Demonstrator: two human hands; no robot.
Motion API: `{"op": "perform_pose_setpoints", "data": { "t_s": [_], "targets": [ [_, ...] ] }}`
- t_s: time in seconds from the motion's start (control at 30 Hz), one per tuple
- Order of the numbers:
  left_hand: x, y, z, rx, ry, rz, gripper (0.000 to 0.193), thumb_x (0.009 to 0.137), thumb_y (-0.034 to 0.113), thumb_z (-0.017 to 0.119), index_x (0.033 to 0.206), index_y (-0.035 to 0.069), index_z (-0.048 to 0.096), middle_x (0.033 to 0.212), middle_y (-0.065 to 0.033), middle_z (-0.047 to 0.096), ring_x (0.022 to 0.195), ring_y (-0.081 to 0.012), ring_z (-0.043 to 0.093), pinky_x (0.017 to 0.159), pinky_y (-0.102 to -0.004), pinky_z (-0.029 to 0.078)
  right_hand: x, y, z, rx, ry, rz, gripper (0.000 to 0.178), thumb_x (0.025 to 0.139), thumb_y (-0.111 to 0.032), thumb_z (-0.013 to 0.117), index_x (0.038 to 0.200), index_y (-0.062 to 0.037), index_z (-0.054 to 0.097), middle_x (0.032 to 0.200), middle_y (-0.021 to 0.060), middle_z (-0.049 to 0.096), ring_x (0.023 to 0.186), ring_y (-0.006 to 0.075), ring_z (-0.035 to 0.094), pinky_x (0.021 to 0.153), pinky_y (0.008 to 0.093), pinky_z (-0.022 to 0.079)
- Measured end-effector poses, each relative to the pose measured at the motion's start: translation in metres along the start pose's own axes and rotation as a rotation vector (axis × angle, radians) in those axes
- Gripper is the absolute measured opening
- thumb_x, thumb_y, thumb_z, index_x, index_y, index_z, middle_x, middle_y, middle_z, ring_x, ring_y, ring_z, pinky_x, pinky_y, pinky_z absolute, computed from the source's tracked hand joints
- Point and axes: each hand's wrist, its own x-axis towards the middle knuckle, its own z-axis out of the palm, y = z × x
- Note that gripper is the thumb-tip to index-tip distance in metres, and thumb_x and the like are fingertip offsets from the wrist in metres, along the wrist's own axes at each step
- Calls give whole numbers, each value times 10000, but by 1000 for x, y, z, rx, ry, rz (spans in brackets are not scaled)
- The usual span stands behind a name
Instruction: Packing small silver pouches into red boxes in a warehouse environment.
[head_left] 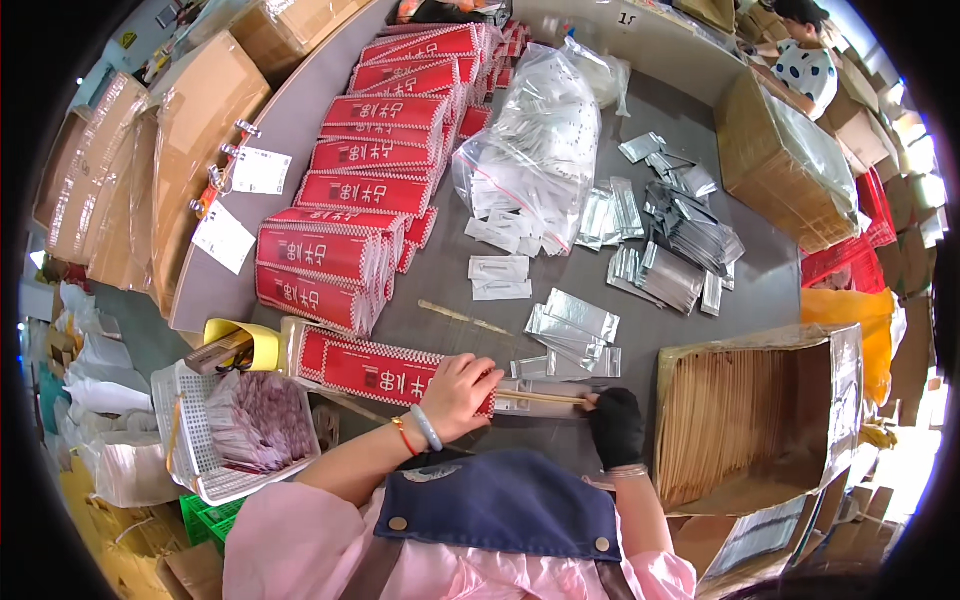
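Observation:
My left hand (460, 395) presses on the open end of a red printed paper sleeve (365, 370) lying across the table in front of me, its fingers bent over it. In a black fingerless glove, my right hand (615, 428) pinches the right end of thin wooden chopsticks (545, 397). Their left end reaches the sleeve's mouth; how far inside they go is hidden. A clear or silvery packet (515, 404) lies along them at the sleeve's mouth. Just beyond my hands are flat silvery packets (570, 330) in a loose pile.
Stacks of red sleeves (365, 190) fill the far left. A clear bag of white packets (540, 140) stands mid-table, with more silvery packets (690, 235) to its right. An open carton of wooden sticks (740, 430) is at right, a white basket (185, 430) at left. Another person (805, 70) is at far right.

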Motion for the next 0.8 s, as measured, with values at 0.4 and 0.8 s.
{"op": "perform_pose_setpoints", "data": {
  "t_s": [0.4,0.8],
  "targets": [
    [30,11,-4,121,-158,209,107,725,136,646,830,143,628,983,-93,552,922,-275,535,745,-406,450,28,-68,0,-289,-126,-259,698,624,-425,807,1203,-121,564,1081,85,597,1041,294,554,890,461,391],
    [14,-50,-61,165,227,-258,600,609,250,833,1134,63,611,1264,-184,517,1210,-396,454,1018,-539,367,22,-79,-36,-328,5,-92,578,577,-292,842,1061,-96,593,961,110,599,906,342,574,805,457,439]
  ]
}}
